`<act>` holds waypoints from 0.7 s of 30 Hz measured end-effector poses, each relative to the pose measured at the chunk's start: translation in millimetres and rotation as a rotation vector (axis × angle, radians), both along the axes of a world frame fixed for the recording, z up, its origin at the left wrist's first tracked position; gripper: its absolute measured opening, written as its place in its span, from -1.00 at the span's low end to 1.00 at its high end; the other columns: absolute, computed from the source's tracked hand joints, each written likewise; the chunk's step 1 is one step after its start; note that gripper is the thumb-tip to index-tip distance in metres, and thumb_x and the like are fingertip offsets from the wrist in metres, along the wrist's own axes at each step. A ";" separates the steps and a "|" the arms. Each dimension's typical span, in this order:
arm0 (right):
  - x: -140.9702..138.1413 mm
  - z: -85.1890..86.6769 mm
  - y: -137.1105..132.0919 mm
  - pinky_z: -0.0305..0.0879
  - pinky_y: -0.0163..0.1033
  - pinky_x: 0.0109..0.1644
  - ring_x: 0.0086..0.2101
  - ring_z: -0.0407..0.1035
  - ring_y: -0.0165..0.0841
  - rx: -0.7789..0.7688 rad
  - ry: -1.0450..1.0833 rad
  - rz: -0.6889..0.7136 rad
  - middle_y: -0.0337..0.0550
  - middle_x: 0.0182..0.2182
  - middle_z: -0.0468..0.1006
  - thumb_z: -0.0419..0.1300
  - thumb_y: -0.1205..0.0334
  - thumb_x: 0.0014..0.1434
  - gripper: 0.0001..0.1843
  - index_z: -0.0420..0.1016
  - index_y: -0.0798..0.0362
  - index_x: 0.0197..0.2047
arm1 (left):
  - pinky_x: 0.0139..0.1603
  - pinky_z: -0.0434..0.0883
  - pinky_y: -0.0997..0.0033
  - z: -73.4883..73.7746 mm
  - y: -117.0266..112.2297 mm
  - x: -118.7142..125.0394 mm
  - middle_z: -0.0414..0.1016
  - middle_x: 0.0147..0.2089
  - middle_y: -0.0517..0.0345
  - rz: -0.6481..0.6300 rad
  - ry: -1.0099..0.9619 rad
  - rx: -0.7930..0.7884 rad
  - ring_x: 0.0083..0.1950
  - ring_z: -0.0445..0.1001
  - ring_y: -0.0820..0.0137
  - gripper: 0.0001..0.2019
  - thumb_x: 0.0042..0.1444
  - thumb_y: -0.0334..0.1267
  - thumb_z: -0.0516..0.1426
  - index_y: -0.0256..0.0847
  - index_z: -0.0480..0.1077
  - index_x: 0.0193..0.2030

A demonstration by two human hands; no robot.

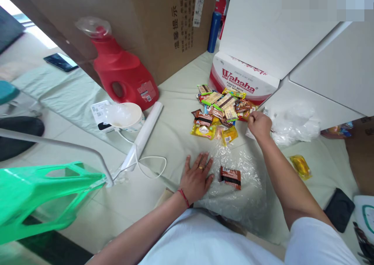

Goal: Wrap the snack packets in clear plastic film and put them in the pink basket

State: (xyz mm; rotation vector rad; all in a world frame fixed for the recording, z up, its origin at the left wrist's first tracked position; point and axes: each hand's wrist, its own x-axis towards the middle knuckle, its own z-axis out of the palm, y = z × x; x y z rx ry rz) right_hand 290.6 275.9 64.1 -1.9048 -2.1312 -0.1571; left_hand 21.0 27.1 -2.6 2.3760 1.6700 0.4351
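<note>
My left hand (197,177) lies flat with fingers spread on the pale green cloth (175,136), at the edge of a clear plastic sheet or bag (251,175). On that plastic is a brown snack packet (230,178). My right hand (259,124) is closed at the right edge of a heap of small wrapped snacks (217,105); what its fingers hold, if anything, is hidden. Yellow snack packets (203,131) lie at the heap's near side. A crumpled white plastic bag (295,121) sits just right of that hand.
Behind the heap stand a Wahaha carton (242,78) and a large brown box (152,27). To the left are a red jug (125,70), a white tub (125,117), a white roll (143,134) with a cable, and a green stool (43,195). A yellow packet (300,166) lies right.
</note>
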 end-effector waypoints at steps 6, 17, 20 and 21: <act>-21.6 14.4 35.6 -0.12 0.29 0.41 0.28 0.15 0.01 0.051 -0.126 0.298 0.06 0.18 0.52 0.07 0.29 0.34 -0.60 0.53 0.02 0.18 | 0.55 -0.16 -0.36 1.2 -1.0 0.6 0.07 0.59 -0.02 0.004 -0.006 -0.023 0.58 0.08 0.03 -0.41 0.45 0.04 -0.08 -0.07 0.16 0.54; 7.0 37.2 -131.1 0.39 -0.06 0.10 -0.06 0.50 -0.20 -0.272 0.591 0.256 -0.09 -0.05 0.65 0.01 -0.01 0.46 -0.58 0.60 -0.01 0.10 | 0.55 -0.25 -0.37 2.3 -3.0 1.0 0.02 0.61 -0.04 -0.010 -0.002 -0.053 0.61 0.01 0.05 -0.41 0.46 0.02 -0.13 -0.09 0.13 0.55; -4.5 8.8 -187.1 0.35 -0.05 0.14 -0.05 0.48 -0.20 -0.446 0.498 0.399 -0.10 -0.07 0.67 0.00 0.03 0.46 -0.59 0.63 -0.08 0.09 | 0.54 -0.23 -0.39 2.2 -2.7 2.0 0.02 0.61 -0.05 -0.016 0.019 -0.056 0.61 0.00 0.01 -0.41 0.46 0.02 -0.11 -0.09 0.14 0.54; -8.0 -1.0 -198.3 0.32 -0.03 0.17 -0.04 0.46 -0.19 -0.437 0.435 0.416 -0.09 -0.08 0.67 -0.02 0.07 0.47 -0.59 0.64 -0.08 0.08 | 0.54 -0.22 -0.39 2.2 -2.6 2.4 0.02 0.61 -0.04 -0.014 0.025 -0.053 0.61 0.00 0.01 -0.41 0.46 0.01 -0.11 -0.09 0.14 0.55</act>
